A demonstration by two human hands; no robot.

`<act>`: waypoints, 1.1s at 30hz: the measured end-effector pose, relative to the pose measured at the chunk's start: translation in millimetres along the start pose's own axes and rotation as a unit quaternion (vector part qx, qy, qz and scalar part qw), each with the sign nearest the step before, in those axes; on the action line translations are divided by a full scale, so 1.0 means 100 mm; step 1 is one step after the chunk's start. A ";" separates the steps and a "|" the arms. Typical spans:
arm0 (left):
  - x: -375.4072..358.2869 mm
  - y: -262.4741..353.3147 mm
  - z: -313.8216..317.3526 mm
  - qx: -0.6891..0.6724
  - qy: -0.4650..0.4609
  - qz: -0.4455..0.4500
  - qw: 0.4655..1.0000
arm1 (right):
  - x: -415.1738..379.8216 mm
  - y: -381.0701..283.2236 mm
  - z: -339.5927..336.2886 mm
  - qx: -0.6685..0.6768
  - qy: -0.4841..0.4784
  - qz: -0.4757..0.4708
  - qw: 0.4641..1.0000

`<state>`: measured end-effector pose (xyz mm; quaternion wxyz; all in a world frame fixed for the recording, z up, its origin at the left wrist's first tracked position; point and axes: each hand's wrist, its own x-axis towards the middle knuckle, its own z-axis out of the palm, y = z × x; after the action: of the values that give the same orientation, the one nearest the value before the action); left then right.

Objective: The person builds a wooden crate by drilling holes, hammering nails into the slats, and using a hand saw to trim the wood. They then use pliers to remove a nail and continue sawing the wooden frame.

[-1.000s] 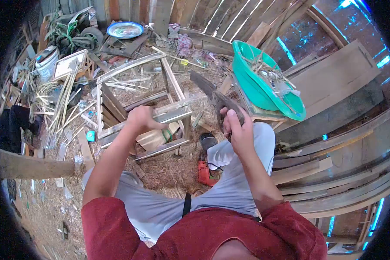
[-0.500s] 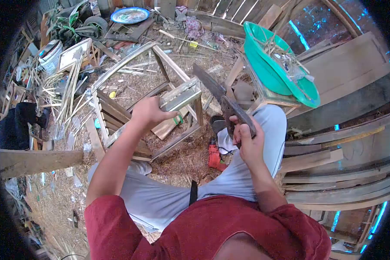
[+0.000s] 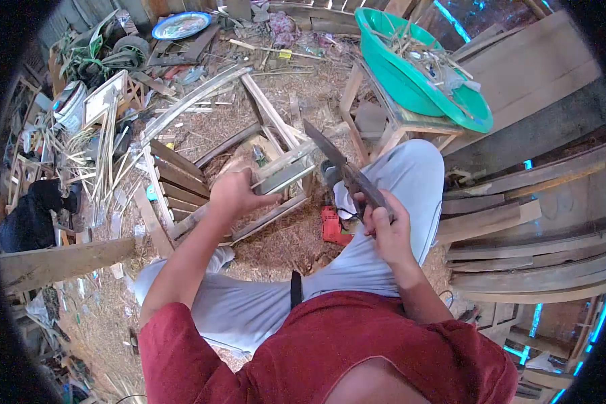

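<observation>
My left hand [image 3: 232, 196] is closed round the near end of a wooden slat piece [image 3: 286, 166], with its thumb stretched along the side. That piece points away to the right, over a wooden frame [image 3: 274, 108] standing on the ground between my legs. Parallel slats [image 3: 176, 176] line the frame's left side. In my right hand [image 3: 386, 227], fingers wrapped round the thick handle, is a dark machete-like knife [image 3: 333, 151]. Its blade points up and left, and its tip overlaps the far end of the slat piece in this view.
A red power tool [image 3: 333, 225] lies by my right foot. To the right, a green basin [image 3: 400, 84] with wood scraps tilts on a wooden stool [image 3: 411, 121]. Thin strips [image 3: 108, 148] and clutter lie left, a blue-rimmed plate [image 3: 182, 25] at the back, stacked planks [image 3: 539, 269] at right.
The view has shifted, so the frame and basin sit higher in it. The slat piece has turned in my left hand and shows more of its length. The knife stays in my right hand.
</observation>
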<state>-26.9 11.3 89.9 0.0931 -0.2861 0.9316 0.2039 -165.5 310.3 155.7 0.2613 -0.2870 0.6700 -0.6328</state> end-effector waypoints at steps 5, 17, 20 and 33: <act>-0.14 0.29 0.32 0.042 -0.018 -0.006 0.999 | -0.20 0.07 -0.08 -0.002 0.003 0.018 1.000; 0.09 0.21 0.74 -0.183 -0.003 -0.024 0.983 | -0.32 0.39 -0.48 0.105 -0.018 0.056 0.993; 0.41 0.30 0.70 -0.262 -0.033 -0.036 0.964 | -0.29 0.36 -0.48 0.070 0.004 0.083 0.994; 1.12 0.49 0.94 -0.521 -0.087 -0.140 0.838 | -0.25 0.53 -0.63 0.120 -0.020 0.104 0.987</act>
<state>-140.9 33.4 -10.7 0.0384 -0.4008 0.6263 0.6675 -196.2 373.7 106.5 0.3713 -0.1952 0.6103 -0.6720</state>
